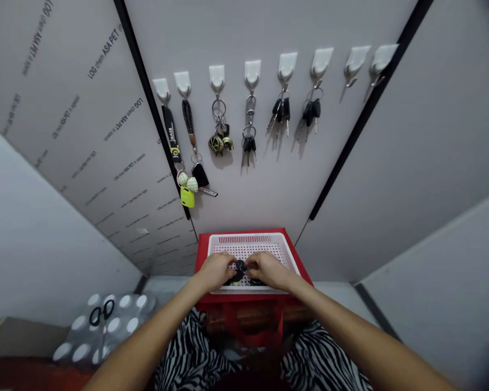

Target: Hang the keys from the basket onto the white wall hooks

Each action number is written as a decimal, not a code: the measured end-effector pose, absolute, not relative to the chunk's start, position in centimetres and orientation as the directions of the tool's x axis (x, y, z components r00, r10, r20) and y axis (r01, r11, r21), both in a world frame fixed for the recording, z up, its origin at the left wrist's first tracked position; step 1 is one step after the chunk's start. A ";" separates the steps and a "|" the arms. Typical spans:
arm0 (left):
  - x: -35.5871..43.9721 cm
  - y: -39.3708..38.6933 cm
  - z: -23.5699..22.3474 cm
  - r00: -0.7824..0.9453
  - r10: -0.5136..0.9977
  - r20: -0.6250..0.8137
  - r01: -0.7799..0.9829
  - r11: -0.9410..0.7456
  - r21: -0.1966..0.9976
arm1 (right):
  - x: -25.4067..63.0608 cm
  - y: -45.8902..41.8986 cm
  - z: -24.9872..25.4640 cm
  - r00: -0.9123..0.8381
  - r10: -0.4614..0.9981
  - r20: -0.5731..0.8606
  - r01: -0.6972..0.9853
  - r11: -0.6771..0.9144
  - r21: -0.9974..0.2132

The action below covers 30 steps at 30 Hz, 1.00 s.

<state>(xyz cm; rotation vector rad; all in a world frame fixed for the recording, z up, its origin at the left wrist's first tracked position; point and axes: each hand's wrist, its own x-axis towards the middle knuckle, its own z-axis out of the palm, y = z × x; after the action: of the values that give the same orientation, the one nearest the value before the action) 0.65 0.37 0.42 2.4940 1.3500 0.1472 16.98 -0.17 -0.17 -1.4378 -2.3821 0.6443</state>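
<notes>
A: Head view, what's hung up so far?

B: Six of the eight wall hooks (252, 69) carry key sets (249, 143). A dark item (240, 265) isn't hung, it's down in the white basket (248, 235) with other dark bits.

A: Hands?

B: Left hand (218, 269) and right hand (268, 268) look half-curled around it, can't tell if either's actually gripping tbh.

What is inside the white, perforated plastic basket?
Small black items are in the basket, between the bare left hand and bare right hand; the hands partly cover them, hiding their full shapes and number.
</notes>
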 end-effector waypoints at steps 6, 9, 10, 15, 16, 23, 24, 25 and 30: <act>1.3 0.5 0.3 0.506 0.848 -0.159 0.853 -0.465 0.235 | 15.8 0.1 -0.1 -0.386 0.922 -0.043 0.854 0.339 -0.395; 1.3 0.5 0.2 0.496 0.851 -0.171 0.859 -0.451 0.243 | 15.4 0.1 -0.6 -0.348 0.936 -0.047 0.884 0.312 -0.348; 1.3 0.4 0.2 0.496 0.852 -0.171 0.858 -0.449 0.251 | 15.3 0.1 -0.8 -0.344 0.938 -0.051 0.887 0.307 -0.344; 1.4 0.3 0.3 0.473 0.877 -0.084 0.838 -0.419 0.348 | 15.4 0.4 -0.5 -0.308 0.951 -0.008 0.855 0.274 -0.440; 1.4 0.4 0.3 0.469 0.882 -0.039 0.823 -0.421 0.381 | 15.5 0.5 -0.2 -0.295 0.955 0.016 0.833 0.265 -0.487; 2.9 2.0 1.8 0.472 0.864 0.178 0.655 -0.478 0.585 | 17.3 1.3 3.4 -0.267 0.951 0.158 0.617 0.294 -0.730; 3.2 2.3 2.1 0.471 0.864 0.178 0.629 -0.471 0.619 | 17.7 1.5 3.9 -0.257 0.952 0.170 0.600 0.294 -0.744; 3.6 2.5 2.5 0.473 0.863 0.177 0.597 -0.462 0.656 | 18.1 1.6 4.3 -0.244 0.954 0.174 0.586 0.288 -0.757; 5.9 3.3 4.2 0.483 0.855 0.188 0.382 -0.400 0.833 | 20.1 2.0 6.6 -0.169 0.973 0.160 0.514 0.225 -0.828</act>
<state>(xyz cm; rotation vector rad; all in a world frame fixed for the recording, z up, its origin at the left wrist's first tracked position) 5.94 3.28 4.21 1.9833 1.0212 0.8057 20.07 1.97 6.56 -1.3783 -1.7911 0.8213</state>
